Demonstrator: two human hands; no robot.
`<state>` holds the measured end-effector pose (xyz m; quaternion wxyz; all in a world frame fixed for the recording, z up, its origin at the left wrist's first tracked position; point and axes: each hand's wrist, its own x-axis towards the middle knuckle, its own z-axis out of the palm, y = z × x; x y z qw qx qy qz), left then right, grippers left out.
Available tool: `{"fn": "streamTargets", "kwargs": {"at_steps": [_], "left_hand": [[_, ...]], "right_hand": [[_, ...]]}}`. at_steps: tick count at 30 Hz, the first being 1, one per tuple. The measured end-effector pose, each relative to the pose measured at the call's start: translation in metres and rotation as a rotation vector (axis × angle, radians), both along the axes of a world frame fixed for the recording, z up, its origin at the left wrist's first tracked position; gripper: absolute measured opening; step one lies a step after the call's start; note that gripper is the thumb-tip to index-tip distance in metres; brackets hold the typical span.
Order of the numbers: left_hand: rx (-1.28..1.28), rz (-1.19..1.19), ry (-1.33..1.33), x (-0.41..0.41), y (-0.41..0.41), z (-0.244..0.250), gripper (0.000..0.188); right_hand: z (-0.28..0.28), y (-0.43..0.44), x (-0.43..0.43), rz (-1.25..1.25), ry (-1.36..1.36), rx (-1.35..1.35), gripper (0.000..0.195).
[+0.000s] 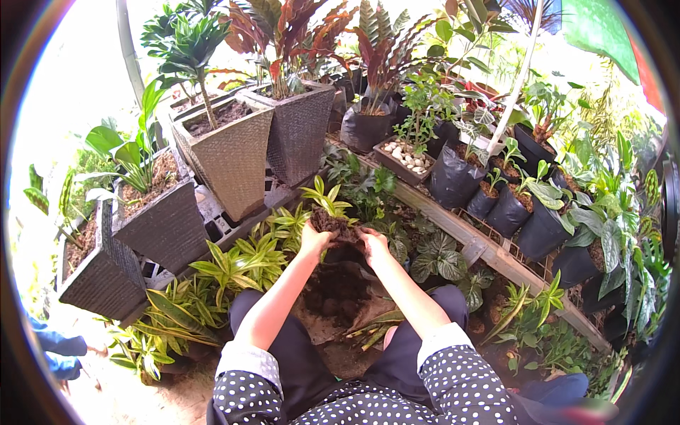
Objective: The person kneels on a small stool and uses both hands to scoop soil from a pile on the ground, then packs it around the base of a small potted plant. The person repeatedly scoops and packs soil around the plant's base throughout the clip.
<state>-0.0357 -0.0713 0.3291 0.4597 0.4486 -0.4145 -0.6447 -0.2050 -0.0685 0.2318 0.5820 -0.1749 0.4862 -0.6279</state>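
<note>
Between my two hands is a clump of dark soil [336,222] with a small yellow-green variegated plant [326,197] rising from it. My left hand [317,239] grips the clump from the left, fingers dirty with soil. From the right, my right hand [373,244] presses against the same clump. Roots, if any, are hidden in the soil. Below the hands, between my knees, lies a heap of dark loose soil [337,297] on the ground. Cut leafy stems [377,326] lie beside the heap on the right.
Tall textured planters [228,159] stand on a rack to the left. A metal rail [478,241] slants along the right, with black plant bags [457,183] behind it. Yellow-green plants [234,271] crowd my left side. Another person's blue-clad legs [58,345] show at far left.
</note>
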Motion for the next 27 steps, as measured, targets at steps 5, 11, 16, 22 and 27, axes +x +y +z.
{"fn": "streamTargets", "kwargs": {"at_steps": [5, 11, 16, 22, 27], "left_hand": [[0.033, 0.07, -0.01, 0.02, -0.021, -0.023, 0.066], [0.007, 0.141, -0.052, 0.026, -0.02, -0.019, 0.049], [0.002, 0.121, -0.064, 0.027, -0.019, -0.016, 0.047], [0.034, 0.092, -0.026, 0.028, -0.009, -0.005, 0.061], [0.032, 0.072, 0.011, 0.026, -0.013, -0.009, 0.063]], "right_hand": [[0.002, -0.003, -0.017, -0.183, -0.023, 0.066, 0.033], [0.004, 0.011, -0.016, 0.14, 0.731, 0.092, 0.029], [0.005, 0.021, 0.0, 0.178, 1.284, 0.007, 0.029], [0.021, 0.035, 0.018, 0.351, 1.596, 0.056, 0.036], [0.015, 0.033, 0.014, 0.574, 1.555, 0.06, 0.034]]}}
